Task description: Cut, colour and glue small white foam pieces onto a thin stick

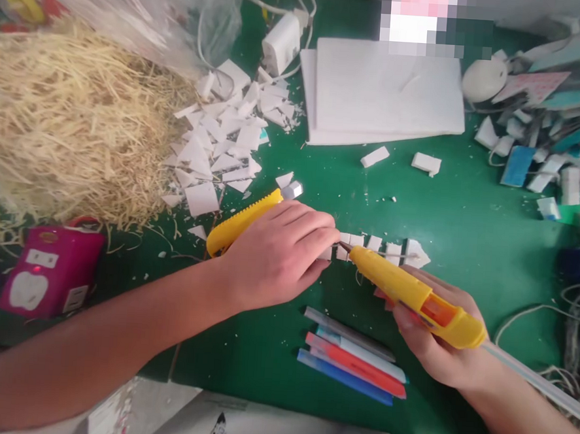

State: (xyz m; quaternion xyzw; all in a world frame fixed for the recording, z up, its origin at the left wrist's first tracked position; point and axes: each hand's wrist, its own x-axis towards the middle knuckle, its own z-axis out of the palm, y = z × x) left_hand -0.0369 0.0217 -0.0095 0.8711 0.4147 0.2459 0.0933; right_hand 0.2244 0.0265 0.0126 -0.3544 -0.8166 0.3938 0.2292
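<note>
My right hand (439, 344) is wrapped round a yellow hot glue gun (394, 279), a clear glue stick (535, 379) running out of its back. The gun's dark tip points left, touching or close above a row of small white foam pieces (393, 252) strung along a thin cord or wire. Its right end is a pointed white piece (417, 253). At the row's left end, my left hand (280, 256) has its fingers closed on a white foam block (325, 253). Partly hidden behind that hand lies a yellow utility knife (243, 222).
Several pens (354, 362) lie in front. White foam scraps (215, 147) and a heap of straw (74, 125) spread at left, by a pink power socket box (51, 271). White sheets (386, 92) lie at the back, a pile of painted pieces (551, 128) at right.
</note>
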